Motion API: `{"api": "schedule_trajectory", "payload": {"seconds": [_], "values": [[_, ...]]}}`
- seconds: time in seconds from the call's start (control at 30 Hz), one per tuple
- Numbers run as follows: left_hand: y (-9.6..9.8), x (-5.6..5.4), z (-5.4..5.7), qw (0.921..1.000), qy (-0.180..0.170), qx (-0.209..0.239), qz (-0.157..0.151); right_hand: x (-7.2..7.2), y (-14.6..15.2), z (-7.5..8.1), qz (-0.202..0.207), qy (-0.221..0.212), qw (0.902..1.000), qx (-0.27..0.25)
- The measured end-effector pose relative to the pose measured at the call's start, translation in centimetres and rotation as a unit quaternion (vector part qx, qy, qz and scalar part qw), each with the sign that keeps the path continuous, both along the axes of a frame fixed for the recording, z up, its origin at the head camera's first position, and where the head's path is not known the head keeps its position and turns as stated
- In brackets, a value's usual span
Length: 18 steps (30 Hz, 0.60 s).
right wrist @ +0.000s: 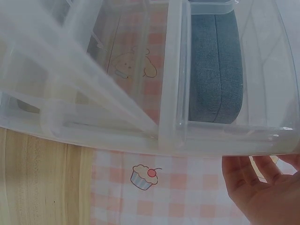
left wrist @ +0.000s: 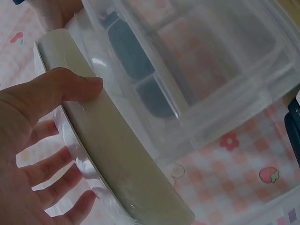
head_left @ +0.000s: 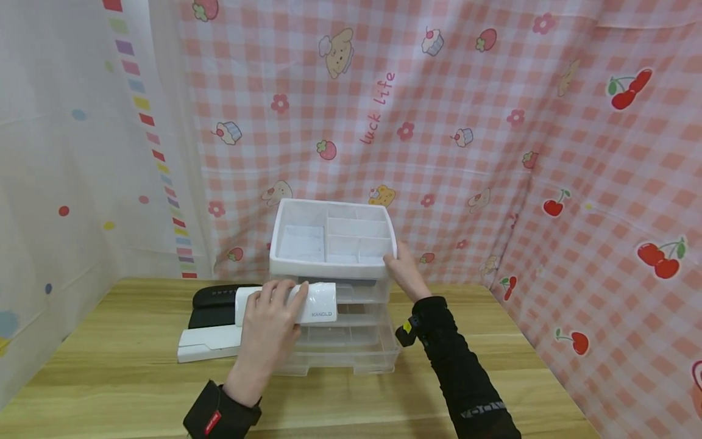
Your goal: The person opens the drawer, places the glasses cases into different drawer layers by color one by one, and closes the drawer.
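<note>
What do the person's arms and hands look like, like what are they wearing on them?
Both hands are bare, without gloves. The left hand comes out of a black cuff with a small red tag. The right hand has a long black sleeve with grey lettering, and a small dark device with a yellow patch at the wrist.

Head view: from above the near side, facing forward and down, set farthest back; spans tabletop (head_left: 109, 366), drawer unit (head_left: 329, 269) and far checked curtain (head_left: 351, 91). Left wrist view: close range, tilted, from the left hand (head_left: 271, 332) past the white case (head_left: 320, 303) to the unit. Right wrist view: close, from the right hand (head_left: 406, 271), unit across most of frame. Common to all three: unit, curtain. Head and left wrist: case.
</note>
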<state>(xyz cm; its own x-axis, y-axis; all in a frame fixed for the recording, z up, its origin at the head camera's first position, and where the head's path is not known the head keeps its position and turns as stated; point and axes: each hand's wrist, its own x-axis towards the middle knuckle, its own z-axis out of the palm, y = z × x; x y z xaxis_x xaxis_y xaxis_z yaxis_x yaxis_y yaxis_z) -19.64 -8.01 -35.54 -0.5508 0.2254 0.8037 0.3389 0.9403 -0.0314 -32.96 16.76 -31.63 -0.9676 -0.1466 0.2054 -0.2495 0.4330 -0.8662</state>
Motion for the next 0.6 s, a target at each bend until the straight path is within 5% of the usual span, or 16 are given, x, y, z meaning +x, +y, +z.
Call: {"api": "schedule_trajectory", "payload": {"seconds": [0.6], "values": [[3.1, -1.8, -1.1, 0.9964, -0.039, -0.075, -0.008, 0.0, -0.1, 0.0, 0.004, 0.001, 1.0000, -0.008]]}}
